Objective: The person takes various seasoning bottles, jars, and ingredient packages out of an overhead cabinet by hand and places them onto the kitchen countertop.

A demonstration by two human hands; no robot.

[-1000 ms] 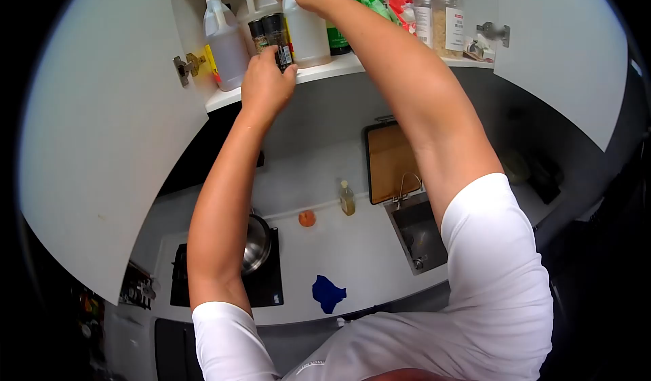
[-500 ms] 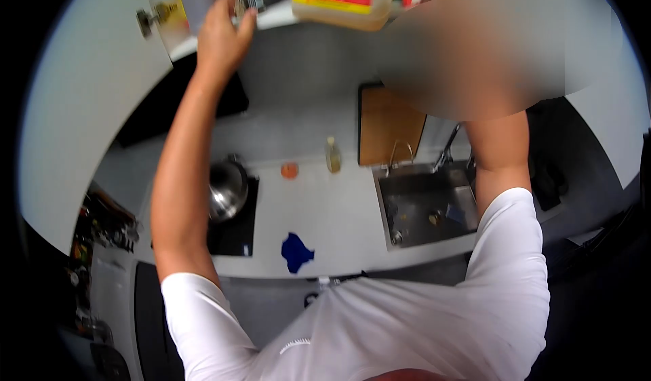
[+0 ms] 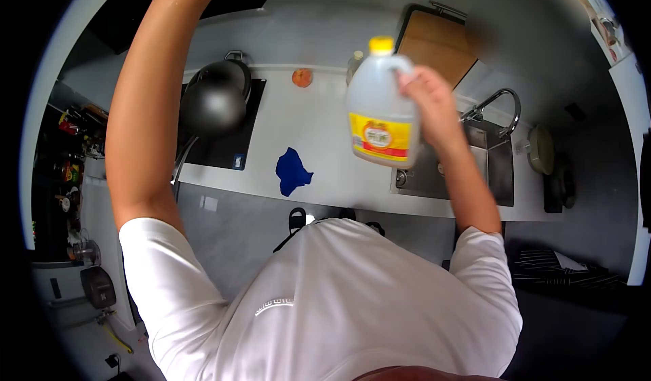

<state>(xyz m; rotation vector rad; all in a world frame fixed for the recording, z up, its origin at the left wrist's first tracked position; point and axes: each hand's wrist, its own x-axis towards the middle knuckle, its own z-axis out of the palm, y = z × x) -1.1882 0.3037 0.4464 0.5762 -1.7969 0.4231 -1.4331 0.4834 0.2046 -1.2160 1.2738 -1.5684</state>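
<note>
My right hand is closed around the handle of a translucent plastic jug. The jug has a yellow cap and a yellow and red label, and it is upright above the counter beside the sink. Pale liquid shows low inside it. My left arm reaches up past the top edge of the view, so that hand is out of sight. Behind the jug, a small glass bottle is partly hidden.
A wok sits on the black cooktop at left. On the white counter lie a blue cloth and a round orange-red fruit. At right are a sink with a curved faucet and a leaning cutting board.
My right hand has brought the jug down from the upper cabinet to above the counter. The view has tilted down, and my left hand has left the frame at the top.
</note>
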